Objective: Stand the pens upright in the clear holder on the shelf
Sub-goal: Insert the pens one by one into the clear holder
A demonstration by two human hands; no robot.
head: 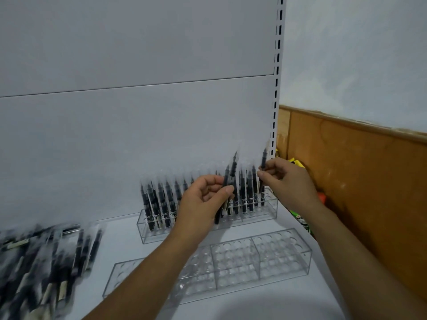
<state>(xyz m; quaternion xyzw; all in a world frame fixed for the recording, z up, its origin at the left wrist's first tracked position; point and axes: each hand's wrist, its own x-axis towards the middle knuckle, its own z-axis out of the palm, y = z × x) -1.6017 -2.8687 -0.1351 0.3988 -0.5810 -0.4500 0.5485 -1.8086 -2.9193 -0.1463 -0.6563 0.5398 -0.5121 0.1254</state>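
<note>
1. Both hands are up over the clear holder (157,232), apart from each other, and each one grips its own pen.
2. Left hand (203,199), over the holder's middle, pinches a slanted pen (226,177) between thumb and curled fingers. Its tip points up and its lower end hangs in front of the holder's front wall.
3. Right hand (286,179), above the holder's right end, pinches an upright pen (263,159) between thumb and fingertips. The pen's lower end reaches the holder's top; whether it sits in a hole I cannot tell.
4. That holder stands on the white shelf (124,239), close against the back panel (138,135).
5. Standing pens (161,199), dark and tips up, fill the holder's rear rows from left end to right end; its front holes look bare.
6. A second holder (277,257), also clear and with no pens in its holes, lies in front of the first, nearer the person.
7. Loose pens (46,255) in clear wrappers lie heaped on the shelf well to the holder's left, blurred.
8. Right of the holder rises a slotted upright (276,100), and beyond it a wooden panel (358,181) with green packets (302,220) at its foot.
</note>
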